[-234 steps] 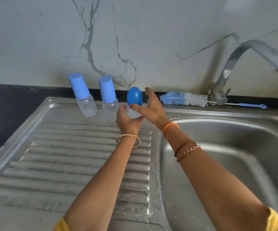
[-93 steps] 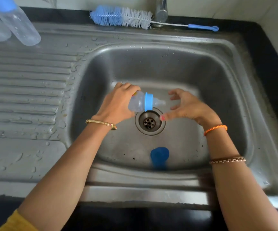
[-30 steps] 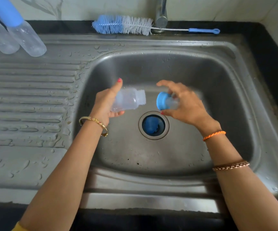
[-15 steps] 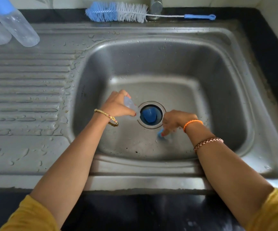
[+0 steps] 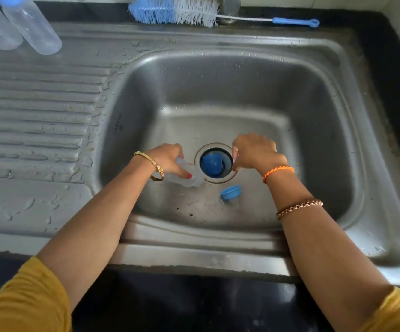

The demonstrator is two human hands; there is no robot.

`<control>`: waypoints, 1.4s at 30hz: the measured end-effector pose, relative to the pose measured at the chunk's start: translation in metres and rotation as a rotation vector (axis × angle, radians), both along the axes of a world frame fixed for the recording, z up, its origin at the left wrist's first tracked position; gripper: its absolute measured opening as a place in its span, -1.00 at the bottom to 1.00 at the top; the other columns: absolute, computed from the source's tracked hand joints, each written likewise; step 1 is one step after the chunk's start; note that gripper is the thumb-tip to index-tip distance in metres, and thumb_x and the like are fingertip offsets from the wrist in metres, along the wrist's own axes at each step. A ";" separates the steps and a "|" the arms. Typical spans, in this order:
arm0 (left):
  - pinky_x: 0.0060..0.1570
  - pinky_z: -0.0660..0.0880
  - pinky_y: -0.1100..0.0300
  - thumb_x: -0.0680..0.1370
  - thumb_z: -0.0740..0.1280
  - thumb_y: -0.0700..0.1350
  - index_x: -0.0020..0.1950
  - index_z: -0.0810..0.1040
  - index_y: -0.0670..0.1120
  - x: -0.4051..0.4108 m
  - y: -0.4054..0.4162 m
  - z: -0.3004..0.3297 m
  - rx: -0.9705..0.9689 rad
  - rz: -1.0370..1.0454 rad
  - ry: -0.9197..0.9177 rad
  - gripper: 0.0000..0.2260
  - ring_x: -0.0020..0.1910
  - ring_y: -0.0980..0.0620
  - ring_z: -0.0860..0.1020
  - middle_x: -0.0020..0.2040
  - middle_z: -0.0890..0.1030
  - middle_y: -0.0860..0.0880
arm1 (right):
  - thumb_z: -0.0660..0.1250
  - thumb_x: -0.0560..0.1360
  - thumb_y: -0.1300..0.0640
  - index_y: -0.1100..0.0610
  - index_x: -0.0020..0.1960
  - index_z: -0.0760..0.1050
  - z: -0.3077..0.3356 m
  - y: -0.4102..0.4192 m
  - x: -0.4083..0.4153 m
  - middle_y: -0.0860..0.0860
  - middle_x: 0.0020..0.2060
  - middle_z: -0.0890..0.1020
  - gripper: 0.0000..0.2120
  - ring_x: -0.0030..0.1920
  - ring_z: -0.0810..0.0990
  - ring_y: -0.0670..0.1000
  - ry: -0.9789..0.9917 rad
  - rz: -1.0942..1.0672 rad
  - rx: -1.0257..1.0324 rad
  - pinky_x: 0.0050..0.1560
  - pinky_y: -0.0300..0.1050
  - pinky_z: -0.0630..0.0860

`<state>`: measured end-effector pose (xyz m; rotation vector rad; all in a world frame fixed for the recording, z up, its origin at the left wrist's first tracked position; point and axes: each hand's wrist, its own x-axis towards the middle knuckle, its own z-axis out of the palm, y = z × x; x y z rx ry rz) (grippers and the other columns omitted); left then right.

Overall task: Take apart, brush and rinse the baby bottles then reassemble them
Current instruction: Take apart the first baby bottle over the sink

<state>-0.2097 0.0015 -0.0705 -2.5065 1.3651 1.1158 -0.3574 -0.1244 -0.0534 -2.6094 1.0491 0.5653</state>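
Head view: clear, capless bottle [image 5: 189, 177], tilted.

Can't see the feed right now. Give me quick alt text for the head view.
Over a steel sink, the left hand holds a clear bottle body; the right hand hovers beside the drain, where a blue cap sits. A collar with nipple lies nearby.

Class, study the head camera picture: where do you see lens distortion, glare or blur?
Head view: the wide lens bows the sink rim and the draining ridges; soft daylight glare sits on the basin's back wall and on the two bottles at top left; the clear bottle in the left hand looks slightly blurred.
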 end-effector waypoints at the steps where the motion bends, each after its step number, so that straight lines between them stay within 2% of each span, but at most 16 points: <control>1: -0.25 0.33 0.21 0.41 0.44 0.08 0.29 0.35 -0.15 0.000 0.000 0.000 0.032 -0.020 -0.015 -0.43 -0.03 -0.02 0.41 0.08 0.43 -0.08 | 0.45 0.41 0.10 0.15 0.15 0.52 -0.001 0.001 0.000 0.10 0.03 0.58 -0.66 0.06 0.55 0.14 0.023 0.009 0.014 -0.11 -0.09 0.39; 6: 0.05 0.40 0.15 0.40 0.48 0.01 0.40 0.26 -0.14 0.002 0.001 -0.002 0.206 -0.063 -0.045 -0.33 0.20 -0.09 0.44 0.31 0.41 -0.12 | 0.46 0.39 0.00 0.11 0.17 0.50 -0.002 0.005 -0.001 0.06 0.02 0.59 -0.60 0.07 0.56 0.11 0.163 0.090 0.114 -0.03 -0.07 0.40; 9: 0.00 0.42 0.15 0.40 0.48 -0.01 0.44 0.22 -0.10 0.003 0.001 -0.003 0.243 -0.062 -0.033 -0.30 0.23 -0.11 0.43 0.35 0.38 -0.13 | 0.44 0.41 0.01 0.08 0.22 0.50 -0.004 0.011 -0.001 0.01 -0.12 0.56 -0.59 0.04 0.58 0.07 0.276 0.122 0.232 0.05 -0.07 0.45; 12: -0.03 0.43 0.16 0.40 0.48 -0.04 0.46 0.21 -0.10 0.001 0.000 -0.002 0.228 -0.079 -0.035 -0.28 0.23 -0.11 0.43 0.36 0.37 -0.13 | 0.40 0.46 0.05 0.05 0.24 0.49 -0.011 0.015 -0.001 -0.06 -0.29 0.50 -0.63 -0.06 0.55 0.00 0.400 0.174 0.353 0.02 -0.13 0.48; 15: 0.03 0.41 0.15 0.41 0.47 -0.04 0.46 0.21 -0.10 -0.004 -0.002 0.002 0.182 -0.136 -0.071 -0.29 0.25 -0.10 0.43 0.34 0.39 -0.13 | 0.37 0.48 0.08 0.10 0.20 0.51 -0.021 0.016 -0.001 -0.03 -0.26 0.58 -0.69 -0.08 0.59 0.01 0.412 0.144 0.372 -0.04 -0.13 0.49; 17: 0.10 0.41 0.11 0.42 0.45 0.00 0.44 0.25 -0.09 -0.006 -0.005 0.008 0.073 -0.181 -0.138 -0.34 0.24 -0.09 0.42 0.32 0.41 -0.11 | 0.33 0.50 0.10 0.14 0.15 0.53 -0.019 0.011 -0.001 0.00 -0.24 0.62 -0.76 -0.16 0.62 0.01 0.319 0.080 0.330 -0.14 -0.14 0.50; 19: 0.13 0.37 0.18 0.47 0.40 0.00 0.39 0.34 -0.09 -0.010 -0.010 0.016 -0.141 -0.148 -0.101 -0.46 0.25 -0.05 0.42 0.31 0.43 -0.08 | 0.25 0.52 0.09 0.13 0.06 0.55 -0.010 0.001 -0.002 0.05 -0.22 0.63 -0.81 -0.18 0.59 0.07 0.132 0.037 0.217 -0.21 -0.15 0.40; 21: 0.02 0.37 0.37 0.54 0.32 -0.07 0.33 0.43 -0.11 -0.023 -0.017 0.027 -0.367 0.032 0.136 -0.63 0.16 0.03 0.47 0.25 0.50 -0.05 | 0.17 0.54 0.07 0.12 -0.12 0.54 0.006 -0.007 -0.007 0.08 -0.22 0.63 -0.79 -0.13 0.56 0.14 -0.115 -0.075 0.221 -0.22 -0.13 0.38; 22: -0.03 0.40 0.41 0.57 0.27 -0.10 0.31 0.45 -0.13 -0.031 -0.021 0.035 -0.439 0.178 0.319 -0.68 0.10 0.06 0.49 0.18 0.54 -0.05 | 0.13 0.56 0.08 0.10 -0.22 0.49 0.014 -0.009 -0.009 0.05 -0.30 0.60 -0.75 -0.17 0.54 0.12 -0.253 -0.170 0.295 -0.25 -0.12 0.40; 24: 0.04 0.47 0.29 0.61 0.19 -0.13 0.31 0.43 -0.16 -0.048 -0.028 0.049 -0.517 0.486 0.685 -0.72 0.01 0.04 0.52 0.07 0.52 -0.07 | 0.08 0.60 0.10 0.07 -0.27 0.43 0.030 -0.010 -0.011 -0.01 -0.41 0.50 -0.70 -0.32 0.48 0.02 -0.479 -0.346 0.437 -0.34 -0.15 0.42; 26: -0.03 0.53 0.24 0.61 0.17 -0.18 0.28 0.43 -0.23 -0.056 -0.034 0.054 -0.651 0.690 0.849 -0.73 -0.11 0.04 0.55 0.04 0.52 -0.12 | 0.06 0.63 0.08 0.08 -0.19 0.44 0.043 -0.006 -0.010 -0.02 -0.41 0.43 -0.72 -0.40 0.37 -0.08 -0.596 -0.473 0.555 -0.41 -0.24 0.37; 30: -0.26 0.58 0.33 0.59 0.23 -0.17 0.13 0.52 -0.27 -0.051 -0.039 0.060 -0.841 0.829 0.808 -0.79 -0.24 0.10 0.61 -0.14 0.60 -0.10 | 0.17 0.60 0.02 0.03 -0.07 0.48 0.054 0.000 -0.007 -0.07 -0.28 0.46 -0.84 -0.26 0.41 -0.14 -0.738 -0.574 0.790 -0.26 -0.24 0.48; 32: -0.30 0.58 0.31 0.58 0.25 -0.13 0.02 0.54 -0.21 -0.046 -0.040 0.064 -0.875 0.856 0.810 -0.83 -0.33 0.12 0.63 -0.18 0.61 -0.09 | 0.23 0.57 0.10 0.05 -0.09 0.52 0.058 0.000 -0.007 -0.06 -0.19 0.55 -0.88 -0.17 0.49 -0.14 -0.866 -0.590 0.911 -0.13 -0.22 0.54; 35: -0.31 0.57 0.30 0.57 0.26 -0.11 -0.03 0.57 -0.17 -0.048 -0.039 0.071 -0.918 0.832 0.792 -0.84 -0.33 0.13 0.64 -0.20 0.63 -0.08 | 0.26 0.54 0.20 0.16 -0.05 0.57 0.062 -0.003 -0.008 0.07 -0.16 0.63 -0.88 -0.15 0.61 -0.05 -0.963 -0.523 1.036 -0.08 -0.25 0.58; 39: -0.30 0.57 0.29 0.54 0.32 -0.14 -0.07 0.59 -0.15 -0.054 -0.036 0.073 -0.954 0.831 0.766 -0.90 -0.30 0.11 0.65 -0.23 0.65 -0.05 | 0.35 0.47 0.28 0.31 0.05 0.56 0.063 -0.003 -0.009 0.14 -0.19 0.64 -0.82 -0.24 0.63 -0.06 -0.968 -0.527 0.924 -0.18 -0.29 0.60; 42: -0.29 0.58 0.29 0.53 0.34 -0.16 -0.05 0.60 -0.15 -0.056 -0.037 0.074 -0.981 0.857 0.755 -0.91 -0.29 0.10 0.66 -0.22 0.65 -0.05 | 0.40 0.42 0.34 0.28 -0.10 0.56 0.061 0.003 -0.004 0.09 -0.30 0.62 -0.93 -0.38 0.60 -0.13 -1.010 -0.556 0.811 -0.29 -0.32 0.58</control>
